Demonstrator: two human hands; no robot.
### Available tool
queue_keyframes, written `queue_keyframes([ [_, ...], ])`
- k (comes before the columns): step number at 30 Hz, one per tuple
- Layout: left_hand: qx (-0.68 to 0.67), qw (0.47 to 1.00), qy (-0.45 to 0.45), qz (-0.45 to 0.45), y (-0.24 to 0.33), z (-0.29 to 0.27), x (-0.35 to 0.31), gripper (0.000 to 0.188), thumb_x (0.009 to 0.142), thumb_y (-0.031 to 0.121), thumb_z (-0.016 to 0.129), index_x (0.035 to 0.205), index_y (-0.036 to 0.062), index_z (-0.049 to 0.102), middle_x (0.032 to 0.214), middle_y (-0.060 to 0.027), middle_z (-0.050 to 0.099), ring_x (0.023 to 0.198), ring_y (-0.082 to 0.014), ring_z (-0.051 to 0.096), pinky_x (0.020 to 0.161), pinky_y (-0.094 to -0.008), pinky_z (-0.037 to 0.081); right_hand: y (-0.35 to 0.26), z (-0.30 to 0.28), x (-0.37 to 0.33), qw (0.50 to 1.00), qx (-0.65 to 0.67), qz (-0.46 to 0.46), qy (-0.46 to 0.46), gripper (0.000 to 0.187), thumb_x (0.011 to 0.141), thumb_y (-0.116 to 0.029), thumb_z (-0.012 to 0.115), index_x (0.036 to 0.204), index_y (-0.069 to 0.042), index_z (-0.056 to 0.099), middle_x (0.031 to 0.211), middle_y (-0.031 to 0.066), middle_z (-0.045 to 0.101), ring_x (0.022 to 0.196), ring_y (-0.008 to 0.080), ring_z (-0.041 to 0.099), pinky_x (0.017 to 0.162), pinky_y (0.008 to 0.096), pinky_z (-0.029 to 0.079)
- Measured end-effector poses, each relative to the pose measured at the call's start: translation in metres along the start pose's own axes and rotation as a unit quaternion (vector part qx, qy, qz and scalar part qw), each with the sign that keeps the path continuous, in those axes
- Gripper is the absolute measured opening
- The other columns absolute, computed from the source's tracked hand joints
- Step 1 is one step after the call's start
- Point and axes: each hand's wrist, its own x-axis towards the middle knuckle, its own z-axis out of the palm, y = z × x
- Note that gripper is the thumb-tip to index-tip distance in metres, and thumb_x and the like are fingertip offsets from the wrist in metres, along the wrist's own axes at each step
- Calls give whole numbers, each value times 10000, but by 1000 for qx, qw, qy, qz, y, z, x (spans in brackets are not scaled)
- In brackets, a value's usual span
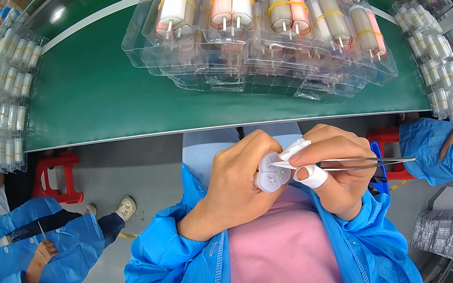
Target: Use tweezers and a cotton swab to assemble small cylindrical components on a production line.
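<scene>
In front of my chest, my left hand (236, 184) is wrapped round a pale grey-lilac twin-barrel plastic cartridge (270, 179). Its end face, two joined rounds with small raised centres, is turned up; my fingers hide the rest. My right hand (336, 151) pinches metal tweezers (358, 162), whose long legs stick out to the right. Their tips are at the end face, by the joint of its two rounds; whether they grip anything there cannot be made out. White wrapping covers a fingertip and the thumb of my right hand.
Beyond my hands lies a green table (84, 92) with a pale front edge. Stacked clear plastic trays (205, 74) hold several banded twin cylinders in white, pink and grey. More filled trays stand at both sides. People in blue coats sit left and right, near red stools (56, 178).
</scene>
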Motion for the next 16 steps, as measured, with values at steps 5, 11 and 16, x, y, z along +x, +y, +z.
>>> queue_keyframes([
  [5, 4, 1000, 1, -2, -1, 0, -1, 263, 672, 28, 755, 811, 35, 533, 703, -102, 526, 573, -281, 549, 493, -356, 410, 1, 0, 0, 1000, -5, -2, -7, 148, 668, -12, 764, 810, -12, 723, 778, 117, 695, 683, 226, 678, 610, 283, 534],
  [11, -1, 1000, 4, 9, 0, -1, 0, 257, 672, 25, 752, 811, 34, 537, 702, -102, 526, 573, -283, 548, 493, -356, 410, 1, 0, 0, 1000, 6, -2, -3, 150, 669, -19, 767, 813, -13, 724, 781, 117, 696, 684, 229, 679, 611, 288, 537],
  [16, -3, 1000, 5, 7, 0, 0, 0, 258, 672, 29, 756, 814, 33, 540, 704, -101, 528, 574, -280, 550, 495, -356, 413, 0, 0, -1, 1000, -2, 0, -2, 153, 677, -29, 770, 824, -16, 727, 788, 121, 697, 692, 232, 681, 617, 292, 542],
])
